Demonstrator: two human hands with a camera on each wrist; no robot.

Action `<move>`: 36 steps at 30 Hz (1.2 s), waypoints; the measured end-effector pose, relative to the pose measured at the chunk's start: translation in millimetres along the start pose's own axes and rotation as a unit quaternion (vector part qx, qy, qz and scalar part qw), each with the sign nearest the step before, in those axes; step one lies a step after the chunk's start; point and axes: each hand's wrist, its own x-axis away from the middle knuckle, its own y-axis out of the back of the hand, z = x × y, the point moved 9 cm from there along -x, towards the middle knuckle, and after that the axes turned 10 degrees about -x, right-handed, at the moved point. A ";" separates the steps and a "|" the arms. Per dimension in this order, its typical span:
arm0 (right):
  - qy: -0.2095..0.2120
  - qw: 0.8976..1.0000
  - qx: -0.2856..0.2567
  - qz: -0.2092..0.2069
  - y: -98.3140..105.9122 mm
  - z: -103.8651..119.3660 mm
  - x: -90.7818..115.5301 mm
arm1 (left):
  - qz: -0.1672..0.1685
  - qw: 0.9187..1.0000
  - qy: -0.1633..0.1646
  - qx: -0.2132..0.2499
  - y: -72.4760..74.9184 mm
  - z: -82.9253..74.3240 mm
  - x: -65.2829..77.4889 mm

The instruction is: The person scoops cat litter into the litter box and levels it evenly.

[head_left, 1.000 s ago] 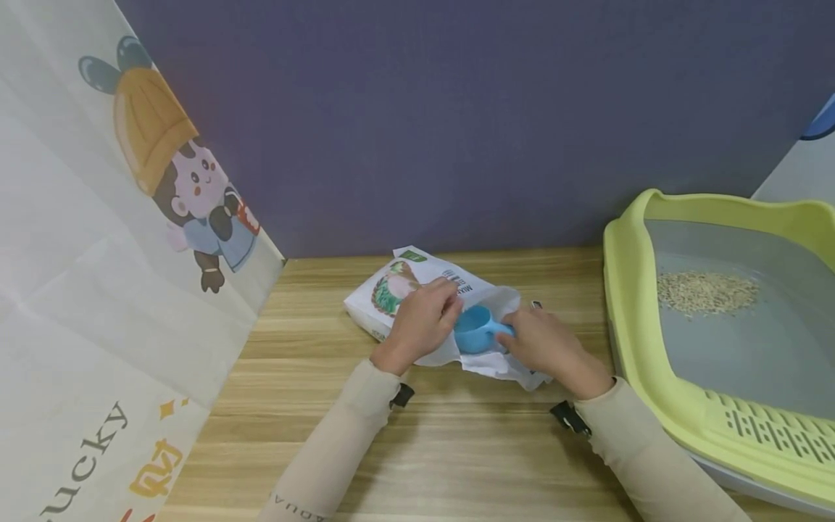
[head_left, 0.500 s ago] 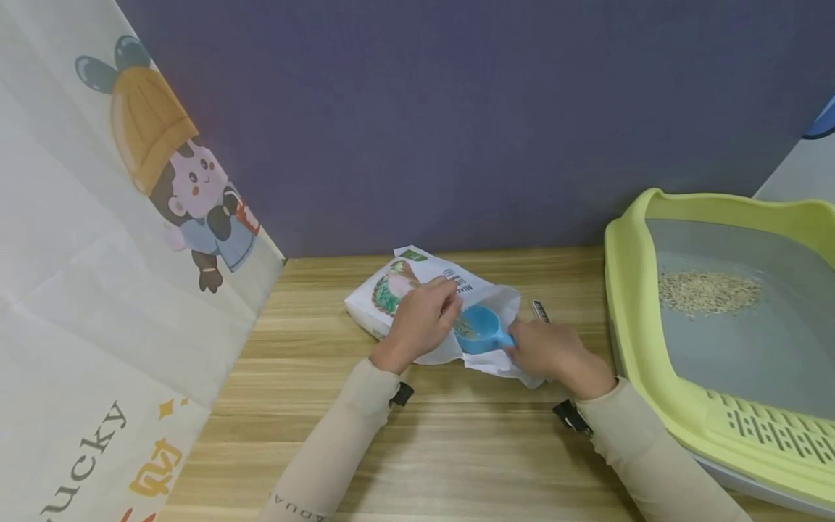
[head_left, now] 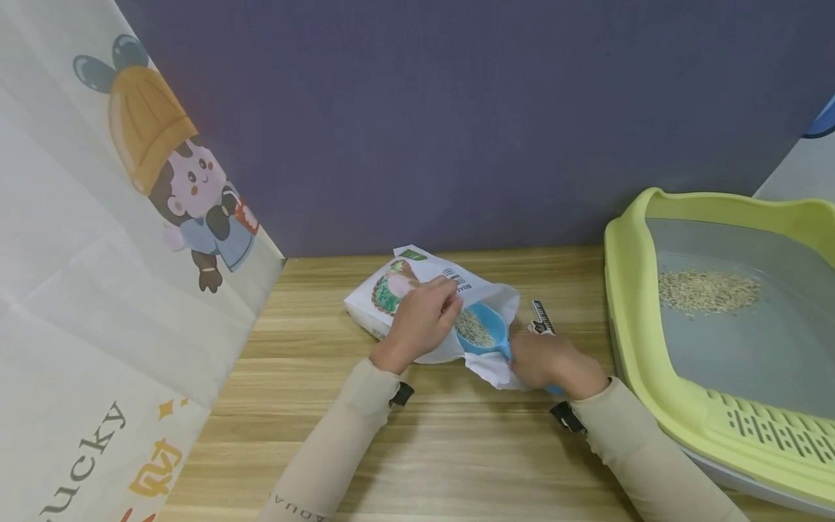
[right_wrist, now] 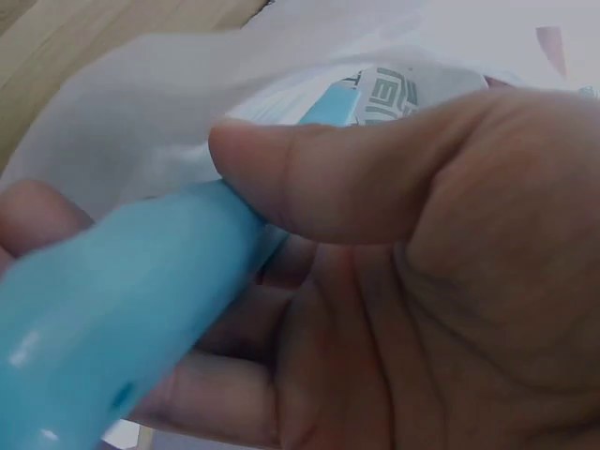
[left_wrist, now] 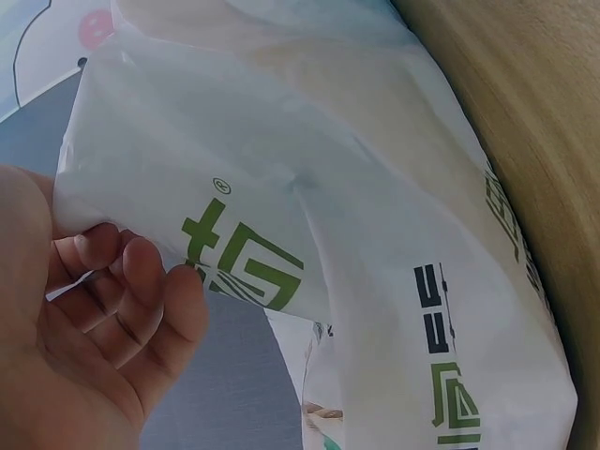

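Note:
A white printed plastic bag [head_left: 381,286] lies on the wooden table, its mouth to the right. My left hand [head_left: 424,319] grips the edge of that mouth; in the left wrist view the fingers of the left hand [left_wrist: 112,319] curl at the bag's folded plastic [left_wrist: 272,122]. Inside the mouth sits a blue scoop [head_left: 497,328] with beige pellets [head_left: 475,330] in its bowl. My right hand [head_left: 551,361] holds the scoop's handle. The right wrist view shows the thumb of the right hand [right_wrist: 422,206] pressed along the blue handle [right_wrist: 131,272], with fingers curled underneath.
A litter box with a yellow-green rim [head_left: 629,304] stands on the right, a pile of pellets [head_left: 707,292] on its grey floor. A small black-and-white flat item [head_left: 541,317] lies between bag and box. The dark wall panel [head_left: 443,130] rises behind the table.
The scoop has tipped from showing its side to a more level pose, and pellets now show in its bowl. My right hand has turned and lowered slightly. The left hand stays in place.

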 end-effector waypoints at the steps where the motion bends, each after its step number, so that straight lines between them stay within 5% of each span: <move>1: -0.001 1.000 0.002 0.004 -1.0 0.2 -0.4 | 0.000 1.000 0.000 -0.001 0.1 0.1 0.1; 19: -0.006 1.000 -0.008 0.024 -4.8 5.6 2.2 | -0.010 1.000 0.001 -0.003 1.8 1.9 1.4; 36: -0.003 0.998 -0.010 -0.054 23.5 10.1 14.3 | -0.015 1.000 -0.005 0.004 3.1 0.2 2.0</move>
